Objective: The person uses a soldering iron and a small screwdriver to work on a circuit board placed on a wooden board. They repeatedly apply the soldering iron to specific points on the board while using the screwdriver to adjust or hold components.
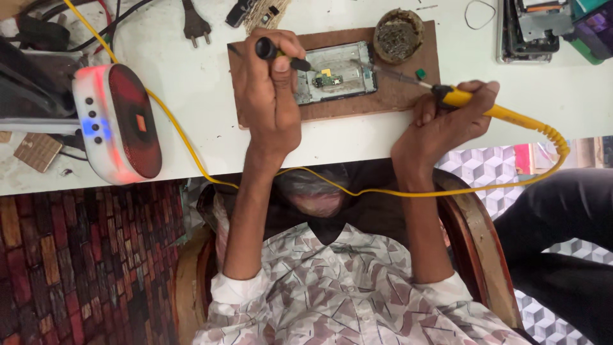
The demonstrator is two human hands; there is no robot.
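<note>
I see a yellow soldering iron with a yellow cord, and a screwdriver with a black handle and a yellow-green band. The board is brown on a white table. The speaker is white with a dark red face, glowing red and blue. My shirt is pale with a brown geometric pattern.

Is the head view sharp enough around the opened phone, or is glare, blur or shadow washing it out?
Head view: even light and sharp focus on the opened phone; no harsh shadows on the brown board; the white table is bright but not blown out; the speaker glows red and blue; edges bend slightly from the wide lens.
</note>
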